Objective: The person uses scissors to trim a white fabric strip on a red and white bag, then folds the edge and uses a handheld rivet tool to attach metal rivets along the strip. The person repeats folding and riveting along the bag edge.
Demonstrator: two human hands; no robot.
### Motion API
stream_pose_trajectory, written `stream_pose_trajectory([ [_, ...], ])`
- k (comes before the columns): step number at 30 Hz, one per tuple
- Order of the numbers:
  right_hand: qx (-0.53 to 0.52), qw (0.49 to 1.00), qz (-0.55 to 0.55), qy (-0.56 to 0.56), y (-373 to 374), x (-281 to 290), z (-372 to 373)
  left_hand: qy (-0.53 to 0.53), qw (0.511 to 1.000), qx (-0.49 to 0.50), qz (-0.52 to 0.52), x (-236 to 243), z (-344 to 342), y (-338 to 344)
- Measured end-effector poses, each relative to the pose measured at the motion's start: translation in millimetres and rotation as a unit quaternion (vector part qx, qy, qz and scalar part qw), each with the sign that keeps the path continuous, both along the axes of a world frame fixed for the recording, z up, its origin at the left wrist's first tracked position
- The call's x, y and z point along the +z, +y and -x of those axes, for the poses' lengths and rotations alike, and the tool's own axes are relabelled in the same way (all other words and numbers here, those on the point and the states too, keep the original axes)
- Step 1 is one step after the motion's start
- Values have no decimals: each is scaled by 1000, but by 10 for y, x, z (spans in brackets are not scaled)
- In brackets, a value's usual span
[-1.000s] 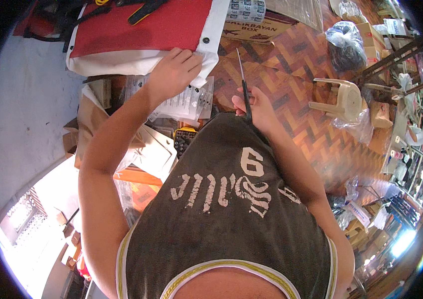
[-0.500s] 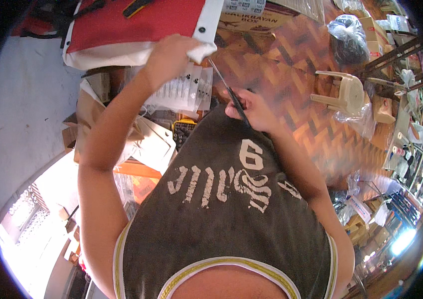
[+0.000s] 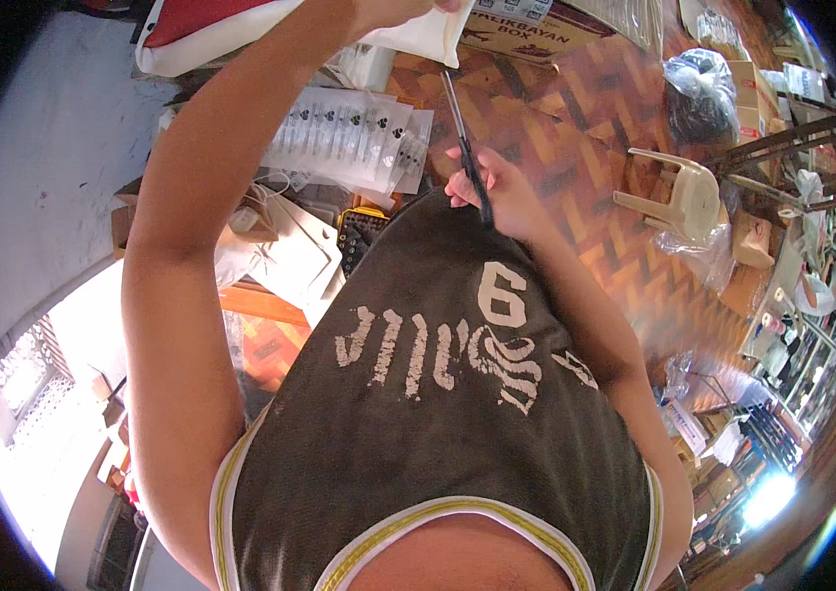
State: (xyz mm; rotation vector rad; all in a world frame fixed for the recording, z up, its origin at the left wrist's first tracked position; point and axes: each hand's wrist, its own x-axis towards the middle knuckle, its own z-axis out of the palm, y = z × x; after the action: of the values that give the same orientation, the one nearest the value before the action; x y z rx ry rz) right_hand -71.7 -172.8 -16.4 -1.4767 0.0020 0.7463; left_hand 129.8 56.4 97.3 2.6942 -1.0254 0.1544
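Observation:
My left hand (image 3: 403, 10) is at the top edge of the view, partly cut off. Its fingers pinch the white border of a red and white fabric sheet (image 3: 213, 22), whose white corner (image 3: 433, 39) hangs just below them. In my right hand (image 3: 500, 189) is a pair of scissors (image 3: 467, 148) with dark handles. The fingers are wrapped round the handles, and the slim metal blades point up, apart from and just below the fabric corner. From this angle the blades look closed together.
Below the fabric lie clear plastic packets with printed sheets (image 3: 334, 138). A yellow and black case of bits (image 3: 361, 231) is beside my shirt. A cardboard box (image 3: 526, 34) stands ahead. To the right, a beige plastic stool (image 3: 689, 197) lies tipped on the parquet floor (image 3: 575, 187).
My left hand has moved up and right, drawing the white fabric corner with it and uncovering more of the packets. The right hand and scissors have barely shifted.

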Motion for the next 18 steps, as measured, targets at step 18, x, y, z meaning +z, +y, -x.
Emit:
stream_pose_trajectory([
  [18,-24,975,189,-115,510,51,-103,56,995,26,78,-101,15,61],
])
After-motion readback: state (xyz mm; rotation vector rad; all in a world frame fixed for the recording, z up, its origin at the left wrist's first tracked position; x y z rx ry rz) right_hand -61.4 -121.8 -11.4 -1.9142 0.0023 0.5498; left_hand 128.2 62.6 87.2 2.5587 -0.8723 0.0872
